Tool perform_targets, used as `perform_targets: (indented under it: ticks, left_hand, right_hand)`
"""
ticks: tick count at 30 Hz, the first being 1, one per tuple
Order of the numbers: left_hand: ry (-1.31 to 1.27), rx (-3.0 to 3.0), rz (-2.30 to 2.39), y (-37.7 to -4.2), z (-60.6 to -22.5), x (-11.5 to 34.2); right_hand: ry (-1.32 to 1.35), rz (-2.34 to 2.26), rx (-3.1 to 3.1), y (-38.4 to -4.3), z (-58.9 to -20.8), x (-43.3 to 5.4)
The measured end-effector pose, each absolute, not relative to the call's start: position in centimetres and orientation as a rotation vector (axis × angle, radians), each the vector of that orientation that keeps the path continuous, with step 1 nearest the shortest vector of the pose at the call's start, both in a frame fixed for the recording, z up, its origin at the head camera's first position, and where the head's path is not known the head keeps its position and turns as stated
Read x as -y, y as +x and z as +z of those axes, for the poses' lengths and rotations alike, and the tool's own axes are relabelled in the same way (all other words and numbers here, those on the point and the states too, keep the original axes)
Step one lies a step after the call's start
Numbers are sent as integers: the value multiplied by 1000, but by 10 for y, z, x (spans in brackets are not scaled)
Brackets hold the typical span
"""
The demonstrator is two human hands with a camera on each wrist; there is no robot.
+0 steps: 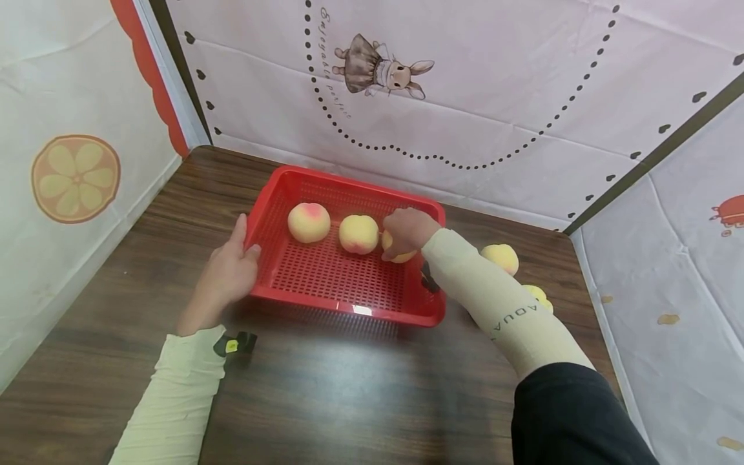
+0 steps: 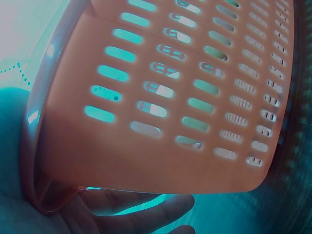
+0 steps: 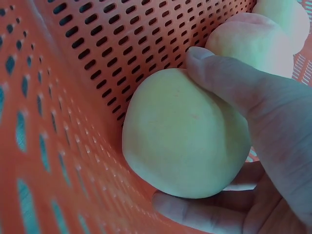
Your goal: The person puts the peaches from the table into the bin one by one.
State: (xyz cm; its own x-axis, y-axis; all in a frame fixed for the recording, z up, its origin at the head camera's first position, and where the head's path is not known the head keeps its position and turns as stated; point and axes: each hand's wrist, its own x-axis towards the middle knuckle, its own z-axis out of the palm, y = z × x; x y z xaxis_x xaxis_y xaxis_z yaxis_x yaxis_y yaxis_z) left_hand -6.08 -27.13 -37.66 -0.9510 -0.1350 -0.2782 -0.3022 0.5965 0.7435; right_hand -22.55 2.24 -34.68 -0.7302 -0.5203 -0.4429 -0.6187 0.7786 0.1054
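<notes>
At centre frame, the right hand (image 1: 409, 229) grasped a peach (image 3: 185, 134) inside the red basket (image 1: 308, 302) while the left hand (image 1: 229, 268) gripped its left rim; placement seemed underway, the next move likely calling for release.

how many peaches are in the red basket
3: left peach, middle peach, and right peach, held in the right hand. That hand may hide more.

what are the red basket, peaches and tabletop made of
Red basket: likely glossy moulded plastic; bright highlights, regular slots. Peaches: real fruit or imitation, unclear; matte, blushed surface. Tabletop: probably wood or wood-look laminate; brown streaky grain, soft sheen.
</notes>
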Motion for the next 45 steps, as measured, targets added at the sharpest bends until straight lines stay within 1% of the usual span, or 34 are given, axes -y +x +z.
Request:
perform_targets:
  ticks: [19, 33, 45]
  left_hand:
    - [-362, -2635, 1286, -60, -377, 271]
    - [-366, -2620, 1294, -61, -374, 271]
    - [-353, -2617, 1305, -59, -373, 272]
  right_hand:
    - [-769, 269, -2573, -220, -347, -24]
    - [-796, 329, -2556, -220, -344, -26]
    - [-808, 311, -2558, -221, -331, -34]
